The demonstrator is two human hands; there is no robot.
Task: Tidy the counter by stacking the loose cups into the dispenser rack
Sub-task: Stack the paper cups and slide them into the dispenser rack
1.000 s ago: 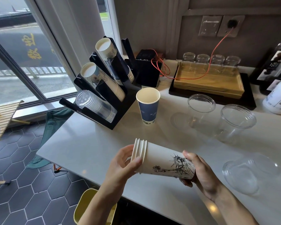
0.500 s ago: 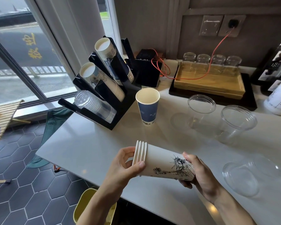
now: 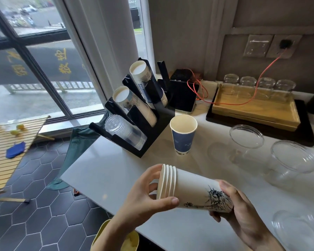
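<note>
While my left hand [image 3: 145, 198] pinches the rims of a nested stack of white paper cups [image 3: 192, 189], my right hand [image 3: 237, 211] cups its base, holding it sideways above the counter [image 3: 105, 178]. Beyond it, a blue paper cup [image 3: 183, 134] stands upright beside the black dispenser rack [image 3: 152, 127].

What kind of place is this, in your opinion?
Probably a café or drinks counter: a black dispenser rack holds stacked paper and plastic cups, loose clear cups stand on the white counter, and glass jars line a wooden tray.
</note>
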